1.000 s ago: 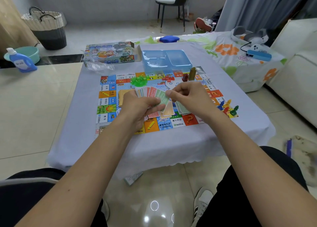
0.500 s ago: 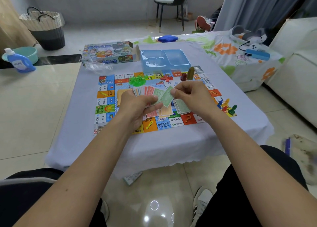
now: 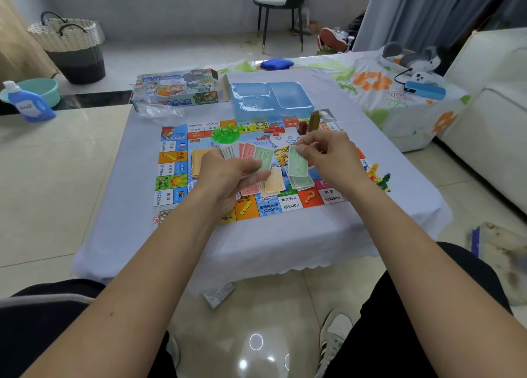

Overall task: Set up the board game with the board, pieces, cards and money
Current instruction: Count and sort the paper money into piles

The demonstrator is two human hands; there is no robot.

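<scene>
the left hand (image 3: pixel 228 175) grips a fan of paper money (image 3: pixel 251 156), pink, orange and green notes spread above its fingers, with a green note marked 500 at the front. the right hand (image 3: pixel 328 158) pinches a single green note (image 3: pixel 296 160) between thumb and fingers, held upright just above a small green pile (image 3: pixel 302 182) lying on the board (image 3: pixel 171 183). an orange pile (image 3: pixel 273 183) lies on the board between the two hands. the board sits flat on the cloth-covered bench (image 3: pixel 119 206). green houses (image 3: pixel 225 133) and red pieces (image 3: pixel 273 129) are heaped on its far side, coloured pawns (image 3: pixel 380 179) stand just off its right edge, and beyond it lie a blue plastic tray (image 3: pixel 271 98) and the game box (image 3: pixel 176 89).
</scene>
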